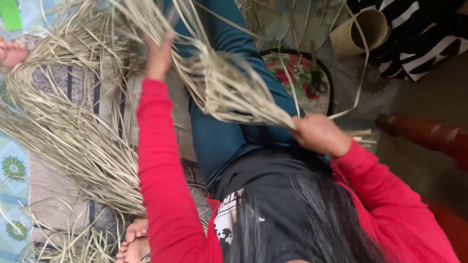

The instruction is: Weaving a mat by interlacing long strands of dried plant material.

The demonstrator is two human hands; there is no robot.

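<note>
Bundle of dry straw strips (229,90), seemingly hand-gathered

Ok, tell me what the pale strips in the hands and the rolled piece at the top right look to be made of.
Pale flat strips: likely dried palm or grass leaf, matte straw-beige, thin and fraying, gripped as a bundle by the right hand and left hand. Tan rolled mat: seemingly the same fibre, woven, judging by its even, dull, fine-textured surface.
</note>
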